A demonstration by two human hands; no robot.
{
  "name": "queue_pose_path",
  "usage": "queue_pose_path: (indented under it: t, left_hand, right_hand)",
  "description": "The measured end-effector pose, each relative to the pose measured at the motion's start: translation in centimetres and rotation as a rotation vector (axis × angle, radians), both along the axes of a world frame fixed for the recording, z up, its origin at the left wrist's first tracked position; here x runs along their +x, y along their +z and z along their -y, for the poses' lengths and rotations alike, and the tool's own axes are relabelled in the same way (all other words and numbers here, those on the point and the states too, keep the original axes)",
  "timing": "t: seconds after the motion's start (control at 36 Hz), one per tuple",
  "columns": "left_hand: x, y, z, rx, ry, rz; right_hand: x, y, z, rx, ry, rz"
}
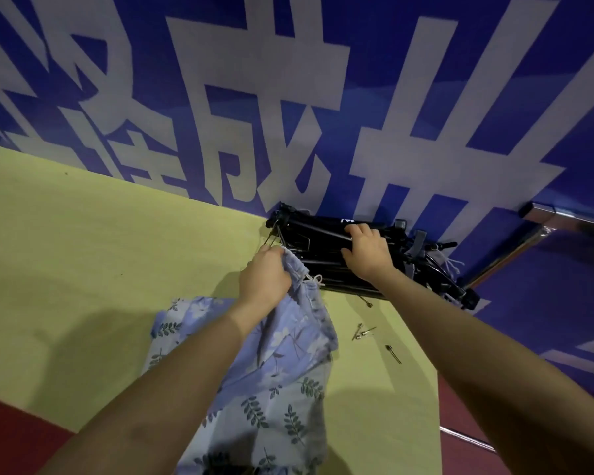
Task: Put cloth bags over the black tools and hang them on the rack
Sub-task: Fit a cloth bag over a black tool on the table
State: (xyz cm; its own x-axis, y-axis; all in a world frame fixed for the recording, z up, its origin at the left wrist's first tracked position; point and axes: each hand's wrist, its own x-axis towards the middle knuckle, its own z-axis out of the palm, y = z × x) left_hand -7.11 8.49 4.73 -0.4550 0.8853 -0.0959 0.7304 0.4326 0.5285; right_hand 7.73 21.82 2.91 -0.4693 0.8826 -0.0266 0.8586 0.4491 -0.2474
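Note:
A pile of black folded tools (326, 241) lies at the far right corner of the yellow-green table (93, 255), against the blue wall. My right hand (367, 252) lies on top of the pile, fingers curled around a black rod. My left hand (264, 279) grips the gathered drawstring mouth of a light blue cloth bag (278, 382) with a leaf and flower print, right at the pile's near left end. The bag trails back toward me over the table, under my left forearm.
Several small metal pegs (364, 332) lie loose on the table near the pile, one darker peg (393, 354) closer to me. A chrome rack bar (570, 216) with a slanted strut sticks out from the blue wall at the right. Red floor shows beyond the table edges.

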Motion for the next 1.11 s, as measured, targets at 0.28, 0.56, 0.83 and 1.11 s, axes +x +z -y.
queue_pose_path:
  t: [0.28,0.56,0.83,1.11]
  left_hand:
    - [-1.4,-1.9,-3.6,-0.055,-0.003,-0.045]
    - [-2.6,-2.9,-3.1,-0.069,-0.103,0.004]
    - [-1.8,-2.6,-1.7,-0.079,-0.162,0.02]
    - [-1.0,-1.4,-0.2,-0.012,-0.12,0.088]
  right_hand:
    - [-3.1,-2.8,-3.9,0.035,0.063,0.253]
    - [-3.8,-2.5,-4.4,0.157,0.11,0.315]
    - [-2.2,0.7,-2.9,0.243,0.158,0.246]
    - [1.0,3.4,-0.8,0.336,0.246,0.201]
